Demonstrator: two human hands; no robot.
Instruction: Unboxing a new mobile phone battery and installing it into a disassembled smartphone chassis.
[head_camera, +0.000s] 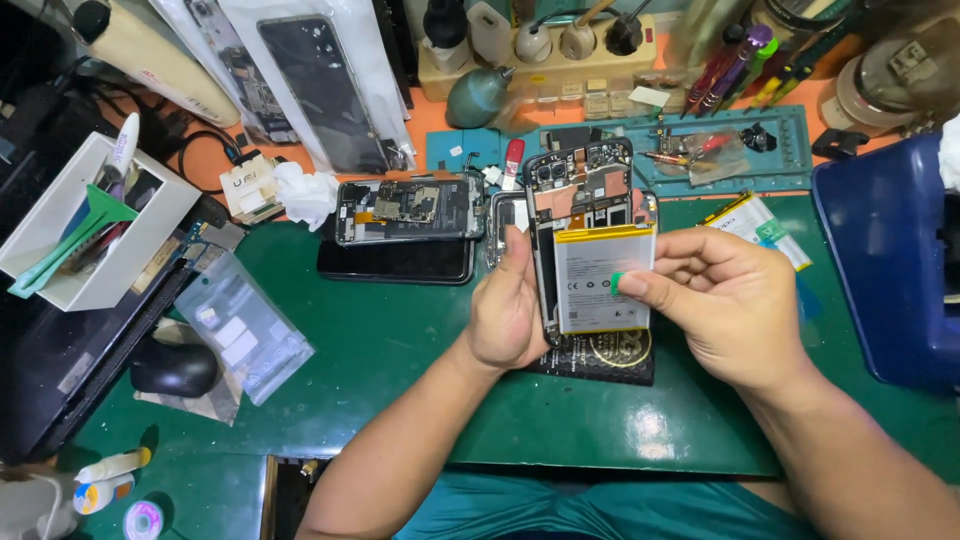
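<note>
Above the green mat (400, 350), an opened phone (590, 240) with its back off is held upright between both hands, its white battery (600, 275) facing up. The left hand (510, 310) is clamped along the phone's left edge; the right hand (730, 300) pinches a small green tab (617, 283) at the battery's right edge. A dark pad (600, 360) lies just beneath. Left of the hands the mat is open up to a clear plastic bag (245, 335) and a black mouse (175, 370). Behind, another stripped phone (410, 210) rests on a dark screen panel (395, 262). Far left, a white box (80, 220) holds green plastic pry tools (75, 245). A blue bin (890, 260) stands at the right edge.
</note>
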